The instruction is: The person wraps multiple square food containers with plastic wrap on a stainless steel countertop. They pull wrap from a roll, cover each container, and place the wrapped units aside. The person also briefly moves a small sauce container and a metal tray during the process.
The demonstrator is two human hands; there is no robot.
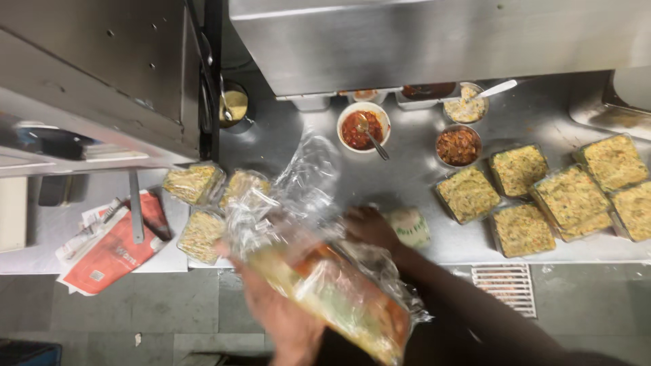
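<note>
A clear plastic bag with boxed food inside is held over the front edge of the steel counter. My left hand grips the bag from below, near its lower end. My right hand holds the bag's other side, close to a small white tub on the counter. The bag is blurred. Three wrapped boxes of yellow rice lie just left of the bag.
Several open boxes of yellow rice sit at the right. A white bowl of red sauce with a spoon, a steel bowl of red relish and other bowls stand at the back. Red-and-white papers lie left. A floor drain is below.
</note>
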